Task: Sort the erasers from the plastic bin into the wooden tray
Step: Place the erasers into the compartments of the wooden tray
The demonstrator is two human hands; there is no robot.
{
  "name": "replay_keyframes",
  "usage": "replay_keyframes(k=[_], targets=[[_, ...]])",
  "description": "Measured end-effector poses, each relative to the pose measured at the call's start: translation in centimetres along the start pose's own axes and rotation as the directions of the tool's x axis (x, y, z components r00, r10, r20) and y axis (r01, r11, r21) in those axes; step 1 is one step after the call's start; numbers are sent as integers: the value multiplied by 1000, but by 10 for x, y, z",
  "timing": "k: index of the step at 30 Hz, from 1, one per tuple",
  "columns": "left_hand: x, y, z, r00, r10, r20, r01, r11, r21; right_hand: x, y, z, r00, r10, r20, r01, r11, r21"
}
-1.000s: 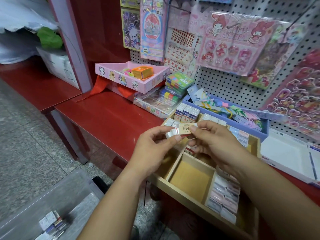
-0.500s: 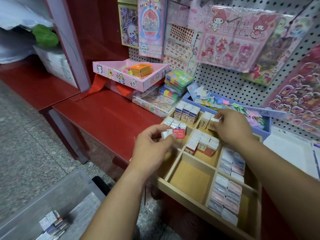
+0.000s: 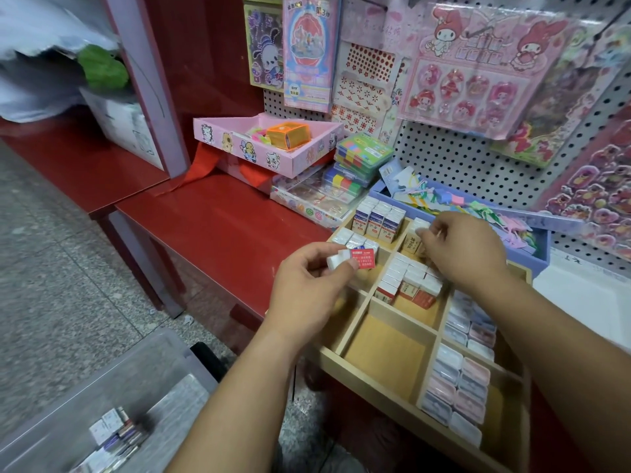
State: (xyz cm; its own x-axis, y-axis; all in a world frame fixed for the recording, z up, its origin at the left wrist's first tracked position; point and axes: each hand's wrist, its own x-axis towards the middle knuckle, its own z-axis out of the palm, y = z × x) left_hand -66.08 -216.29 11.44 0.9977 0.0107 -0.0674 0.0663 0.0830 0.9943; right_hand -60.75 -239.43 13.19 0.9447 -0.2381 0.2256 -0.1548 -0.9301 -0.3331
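Since the earlier frame the right hand [image 3: 467, 254] has parted from the left and gone to the far middle compartment of the partitioned light wooden tray [image 3: 386, 356]. The left hand [image 3: 307, 291] has stayed at the tray's near left edge.

Findings:
- Right fingers [image 3: 432, 233] are curled and pinch a small white block eraser [image 3: 417, 225], low in that compartment beside the cream-sleeved erasers [image 3: 411, 245] standing there.
- The left hand pinches a white eraser in a red paper sleeve [image 3: 355, 259] between thumb and forefinger, above the tray and clear of it.
- The clear plastic bin [image 3: 102, 380] stands on the floor at lower left, well apart from the tray, and a loose heap of erasers [image 3: 116, 435] remains inside.
- The tray rests on the glossy red worktop [image 3: 222, 227] and overhangs its front edge.

Assessment: one eraser is being placed, and the sort is well short of done.

Recommendations:
- Seat the white block upright and flush with its neighbours before letting go, so the row does not topple.
- Judged by its sleeve, the left-hand piece belongs with the red-and-white sleeved erasers [image 3: 409, 285] in the centre compartment.
- Set it on end against that row rather than dropping it.
- Avoid pressing on the overhanging front.
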Motion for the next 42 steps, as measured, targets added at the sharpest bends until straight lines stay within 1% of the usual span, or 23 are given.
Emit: replay_keyframes(k=[1,2,3,4,6,7,10,13,15,17,18,19,20,21,23,25,28,30,32,39,42], targets=[[0,0,0,1000,0,-1,0,1000,-2,-8,-9,-4,1000,-16,-2,16,987,163],[0,0,0,1000,2,-1,-2,1000,-5,-18,-19,-9,999,-35,17,28,948,317],[1,0,0,1000,2,1,-2,1000,-7,-27,-30,-14,996,-66,65,32,905,425],[1,0,0,1000,5,4,-5,1000,-11,-36,-40,-17,987,-102,127,28,874,485],[1,-1,0,1000,21,12,-20,1000,-22,-48,-52,-20,958,-159,236,7,841,540],[1,0,0,999,30,19,-30,999,-24,-51,-56,-21,948,-166,273,-17,828,560],[0,-1,-1,997,46,66,-43,998,-51,-55,-57,-24,929,-135,344,-131,751,648],[-1,0,1,990,42,132,-30,995,-97,-58,-52,-28,923,-78,377,-236,659,714],[-2,1,4,987,36,155,-22,996,-92,-58,-46,-30,919,-29,393,-305,580,756],[-2,0,7,988,18,150,-5,997,-81,-59,-34,-33,935,42,352,-319,534,783],[-2,-1,7,992,10,130,-1,998,-70,-60,-28,-35,945,81,318,-308,547,778],[-1,-2,6,995,4,104,2,998,-56,-61,-22,-38,953,113,283,-292,598,747],[0,-3,6,997,-1,80,4,999,-39,-65,-18,-41,958,127,256,-273,671,689],[0,-3,5,998,-6,64,8,1000,-27,-69,-14,-42,961,120,248,-253,741,622],[1,-3,4,999,-7,49,8,1000,-19,-78,-10,-38,960,84,269,-217,827,519],[2,-3,3,999,-6,40,6,1000,-11,-84,-10,-31,962,46,270,-161,893,421],[2,-5,2,1000,-8,27,8,1000,-2,-89,-16,-26,974,-32,226,-31,963,269],[3,-6,2,1000,-3,25,3,1000,3,-90,-21,-26,974,-107,198,68,979,193],[2,-5,2,1000,0,28,0,1000,-2,-91,-25,-25,975,-133,176,99,976,192],[2,-4,3,999,7,37,-7,1000,-3,-100,-27,-24,974,-59,218,13,979,206],[2,-4,3,999,0,32,0,1000,-7,-99,-28,-24,982,-50,180,10,976,217]])
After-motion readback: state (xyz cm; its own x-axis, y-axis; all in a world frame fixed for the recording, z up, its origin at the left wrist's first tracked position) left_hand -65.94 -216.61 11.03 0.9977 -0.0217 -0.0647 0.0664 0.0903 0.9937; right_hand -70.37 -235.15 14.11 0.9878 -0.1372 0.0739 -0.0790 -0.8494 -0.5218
